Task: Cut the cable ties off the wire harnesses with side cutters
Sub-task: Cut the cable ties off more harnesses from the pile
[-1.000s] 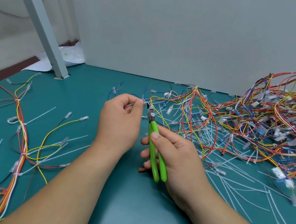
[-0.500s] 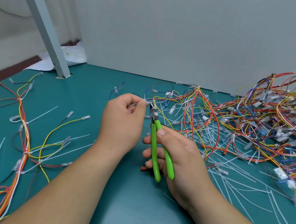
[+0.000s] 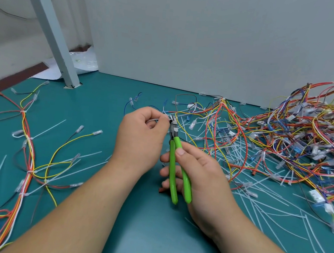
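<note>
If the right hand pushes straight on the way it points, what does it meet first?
Probably the white cable tie pinched by the left hand: the side cutters in the right hand point right at it. Depth is unclear.

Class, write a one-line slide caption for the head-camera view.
Left hand pinches a cable tie while right hand holds green side cutters at it, beside a tangled harness pile.

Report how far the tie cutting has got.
Done: many cut ties lie loose on the mat. In hand: the left hand pinches a tie, the right hand grips the side cutters, tips at it. Left: the left harness bears ties; the tangled pile at right looks unfinished.
</note>
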Demonstrator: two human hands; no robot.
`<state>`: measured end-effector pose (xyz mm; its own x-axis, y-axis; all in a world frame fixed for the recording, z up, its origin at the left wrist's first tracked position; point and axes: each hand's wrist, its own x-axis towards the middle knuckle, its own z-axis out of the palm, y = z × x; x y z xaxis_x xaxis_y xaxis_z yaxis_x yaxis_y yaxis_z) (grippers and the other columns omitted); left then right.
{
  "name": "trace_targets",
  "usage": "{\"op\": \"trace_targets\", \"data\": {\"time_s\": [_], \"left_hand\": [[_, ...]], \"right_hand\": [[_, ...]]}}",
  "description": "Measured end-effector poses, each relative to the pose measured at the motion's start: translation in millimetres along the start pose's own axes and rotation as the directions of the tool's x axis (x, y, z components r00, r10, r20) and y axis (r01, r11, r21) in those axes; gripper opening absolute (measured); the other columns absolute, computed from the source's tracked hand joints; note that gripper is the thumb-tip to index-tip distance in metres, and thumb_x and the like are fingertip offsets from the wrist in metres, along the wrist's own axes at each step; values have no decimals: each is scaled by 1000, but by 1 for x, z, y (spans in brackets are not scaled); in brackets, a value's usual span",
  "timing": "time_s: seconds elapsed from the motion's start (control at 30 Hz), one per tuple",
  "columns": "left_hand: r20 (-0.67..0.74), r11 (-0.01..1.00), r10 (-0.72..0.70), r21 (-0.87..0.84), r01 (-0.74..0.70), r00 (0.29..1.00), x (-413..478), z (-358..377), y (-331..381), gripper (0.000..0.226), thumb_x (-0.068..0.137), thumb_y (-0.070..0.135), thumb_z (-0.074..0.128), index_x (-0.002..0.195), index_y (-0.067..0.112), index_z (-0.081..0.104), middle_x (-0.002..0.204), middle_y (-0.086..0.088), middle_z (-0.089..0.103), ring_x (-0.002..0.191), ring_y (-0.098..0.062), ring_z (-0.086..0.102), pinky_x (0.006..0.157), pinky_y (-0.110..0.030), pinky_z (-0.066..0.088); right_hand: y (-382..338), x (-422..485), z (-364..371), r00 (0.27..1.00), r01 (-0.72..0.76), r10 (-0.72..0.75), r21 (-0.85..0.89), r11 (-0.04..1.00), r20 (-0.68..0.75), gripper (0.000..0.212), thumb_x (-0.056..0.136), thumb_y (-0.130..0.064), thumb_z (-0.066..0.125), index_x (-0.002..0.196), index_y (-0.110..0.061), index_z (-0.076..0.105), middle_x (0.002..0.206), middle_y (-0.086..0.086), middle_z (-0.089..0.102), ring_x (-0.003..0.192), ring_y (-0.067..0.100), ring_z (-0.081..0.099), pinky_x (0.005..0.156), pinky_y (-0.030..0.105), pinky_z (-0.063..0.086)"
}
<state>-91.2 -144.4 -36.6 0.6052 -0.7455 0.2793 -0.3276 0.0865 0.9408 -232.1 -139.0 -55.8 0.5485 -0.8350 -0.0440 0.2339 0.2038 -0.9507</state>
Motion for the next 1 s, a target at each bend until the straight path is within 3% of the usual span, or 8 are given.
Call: {"op": "trace_targets", "data": {"time_s": [0.23,0.37,0.5,0.63,0.77,1.0], "left_hand": [[3,1000,15,6,-15,1000,1,0,-1,22,93,24,68,72,18,68,50,10,40,49,-9,31,45,-21,28],[2,1000,14,7,-14,1000,1,0,-1,22,93,25,68,72,18,68,51,8,41,50,-8,31,46,-23,28],[-1,999,29,15,-29,1000,0,1,-1,21,93,26,68,73,17,68,53,4,43,52,-9,32,47,-24,29],[5,999,29,16,-29,1000,0,1,0,21,93,27,69,73,19,69,53,4,40,51,-9,32,46,-23,28],[6,1000,26,15,-26,1000,0,1,0,21,93,26,69,72,19,69,51,7,38,49,-7,29,44,-22,27],[11,1000,21,3,-21,1000,-1,0,1,22,92,24,69,71,20,68,49,11,38,49,-7,29,44,-21,27]], "right_hand": [[0,2,0,999,-40,41,65,997,-4,24,85,-36,57,96,-33,78,92,6,72,67,22,57,56,36,53],[1,2,0,999,-48,48,31,998,6,21,77,-43,68,88,-27,77,90,12,71,67,24,58,59,38,54],[3,3,-2,995,-95,95,61,994,1,39,80,-34,60,109,-9,70,93,16,73,76,28,64,62,38,55],[3,5,-3,995,-97,96,77,992,18,42,82,-38,58,114,-12,70,92,12,70,83,26,67,65,38,55],[2,5,-1,995,-96,97,83,992,-7,49,86,-50,54,110,-11,71,86,11,70,74,24,65,61,36,56],[2,5,1,997,-61,63,42,997,-52,45,85,-47,57,106,-10,72,78,8,64,62,19,56,51,27,51]]}}
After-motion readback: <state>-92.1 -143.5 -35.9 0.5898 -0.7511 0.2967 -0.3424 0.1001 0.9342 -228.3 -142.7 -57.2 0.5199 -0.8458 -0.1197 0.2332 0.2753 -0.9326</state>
